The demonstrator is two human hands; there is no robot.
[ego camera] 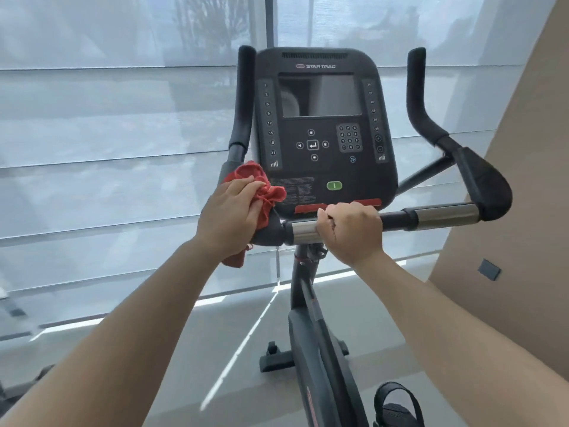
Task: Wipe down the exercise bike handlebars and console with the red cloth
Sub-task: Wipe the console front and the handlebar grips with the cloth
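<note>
The exercise bike's black console (320,131) stands upright in front of me, its screen dark. My left hand (229,212) presses the crumpled red cloth (271,194) against the left bend of the handlebar (268,231), just beside the console's lower left corner. Part of the cloth hangs below my wrist. My right hand (351,231) is wrapped around the horizontal handlebar at the inner end of a chrome sensor section (303,231). The right handlebar grip (480,183) and both upright horns are bare.
The bike's frame and post (308,318) run down to a base foot (277,360) on the grey floor. A pedal with a strap (397,405) sits at the bottom right. Shaded windows fill the background; a tan wall (523,211) rises on the right.
</note>
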